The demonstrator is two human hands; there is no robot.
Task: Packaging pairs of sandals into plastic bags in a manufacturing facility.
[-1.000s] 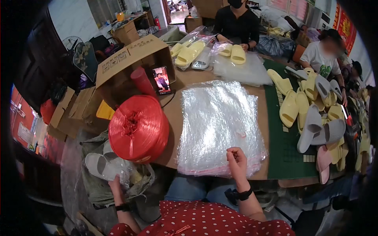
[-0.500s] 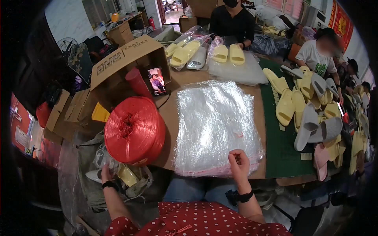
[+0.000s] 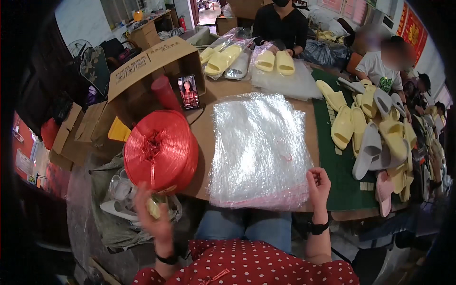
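Prob. betw. grasps: L hand [image 3: 154,222] (blurred, grip unclear) is hovering, round red twine roll [image 3: 166,149] beyond; R hand [image 3: 320,191], half-curled, empty-looking, is flanking flat clear-plastic bags [image 3: 256,147]; pickup needing pinch.

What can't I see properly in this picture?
All in the head view:
Left hand: blurred, so its finger shape is unclear.
Slippers in the sack: partly hidden by that hand and the red roll.
Clear bags: layers overlap, so you can't count them.
Co-worker in black: top of the head cut off by the upper edge.
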